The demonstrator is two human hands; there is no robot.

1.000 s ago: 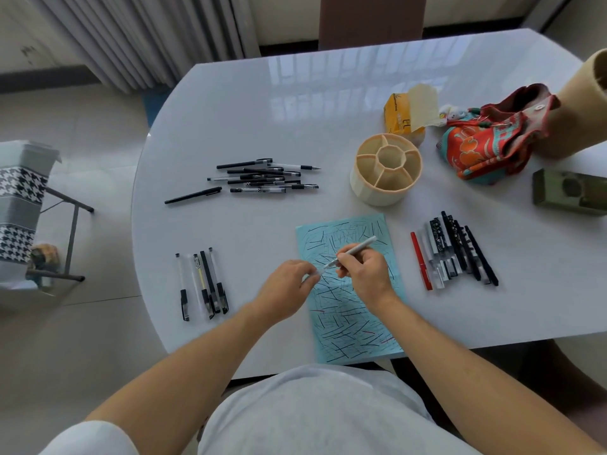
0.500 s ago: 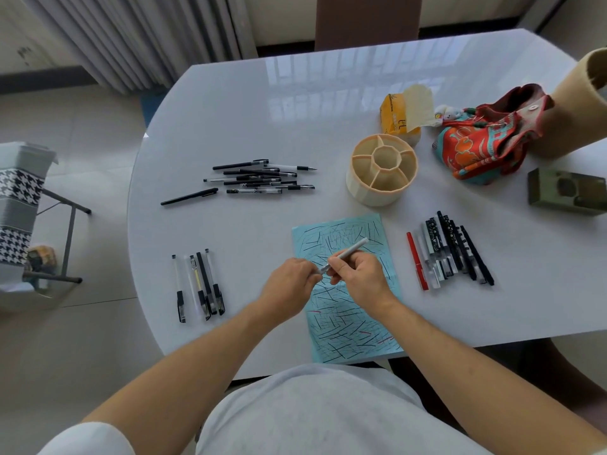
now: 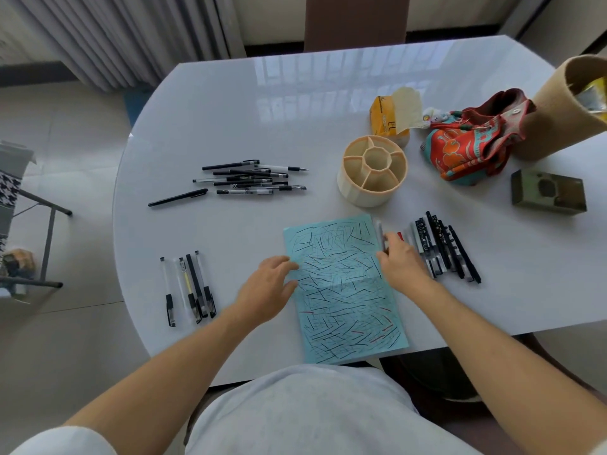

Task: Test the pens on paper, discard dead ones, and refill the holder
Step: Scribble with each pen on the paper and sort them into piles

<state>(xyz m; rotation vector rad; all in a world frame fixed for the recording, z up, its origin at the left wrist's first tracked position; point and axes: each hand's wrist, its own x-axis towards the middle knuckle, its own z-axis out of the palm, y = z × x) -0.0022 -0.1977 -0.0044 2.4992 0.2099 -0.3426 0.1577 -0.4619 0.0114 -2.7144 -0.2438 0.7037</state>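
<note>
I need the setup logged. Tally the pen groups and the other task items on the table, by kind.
pen groups: 3 (far pile, near-left row, right row)
lone black pen: 1
pen in the right hand: 1
scribbled blue paper: 1
divided holder: 1
Total: 7

Pale tiled floor point(image 3: 65, 339), grey curtains point(image 3: 131, 37)
</note>
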